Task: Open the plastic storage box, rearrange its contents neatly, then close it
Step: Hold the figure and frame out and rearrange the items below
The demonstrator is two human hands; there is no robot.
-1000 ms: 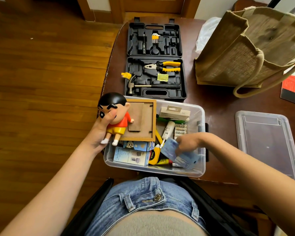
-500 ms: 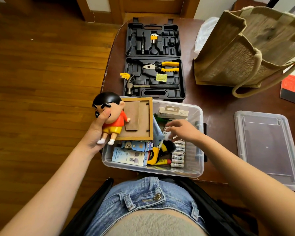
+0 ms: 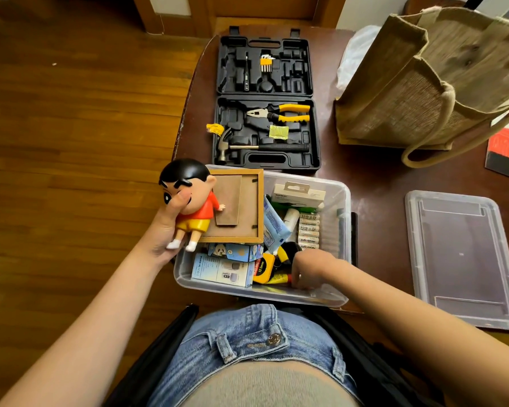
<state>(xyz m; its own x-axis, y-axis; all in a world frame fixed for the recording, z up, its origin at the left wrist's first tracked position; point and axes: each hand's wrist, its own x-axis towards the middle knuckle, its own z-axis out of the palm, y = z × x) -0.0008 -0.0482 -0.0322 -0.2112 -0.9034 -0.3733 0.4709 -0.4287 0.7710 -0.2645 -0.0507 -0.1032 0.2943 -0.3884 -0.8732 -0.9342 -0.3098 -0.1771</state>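
At the table's near edge sits the open storage box (image 3: 343, 201), its lid (image 3: 465, 259) lying well apart to the right. My left hand (image 3: 165, 230) is closed around the figurine (image 3: 193, 201) over the box's left rim. My right hand (image 3: 309, 270) reaches into the near right corner; I cannot tell its grip.

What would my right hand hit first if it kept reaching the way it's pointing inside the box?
Probably the yellow glue tube, lying just ahead of the right hand, with the tape measure right behind it. Depth is hard to judge, and the fingertips may already touch it.
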